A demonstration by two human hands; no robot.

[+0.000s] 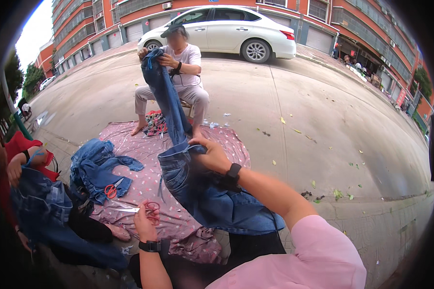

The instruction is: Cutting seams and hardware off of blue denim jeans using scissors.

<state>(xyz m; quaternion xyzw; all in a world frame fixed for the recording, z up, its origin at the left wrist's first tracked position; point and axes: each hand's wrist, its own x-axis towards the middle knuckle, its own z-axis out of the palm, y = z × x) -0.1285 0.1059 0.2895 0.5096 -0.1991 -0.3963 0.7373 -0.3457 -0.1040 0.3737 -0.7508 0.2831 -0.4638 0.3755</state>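
My left hand (144,225) is closed around a pair of scissors (153,213) with red handles; their blades point left. My right hand (213,156) grips the waistband of a pair of blue jeans (236,210). The jeans drape down and right across my lap, their upper part hanging over the cloth. Behind that waistband, the lower end of another pair of jeans (163,91), held up by a seated person, meets it in the picture; whether they touch I cannot tell.
A pink patterned cloth (140,180) covers the ground. On it lie a denim pile (99,164), orange-handled scissors (112,190) and fabric scraps (155,124). Someone at left holds jeans (41,197). A white car (222,33) stands behind the seated person.
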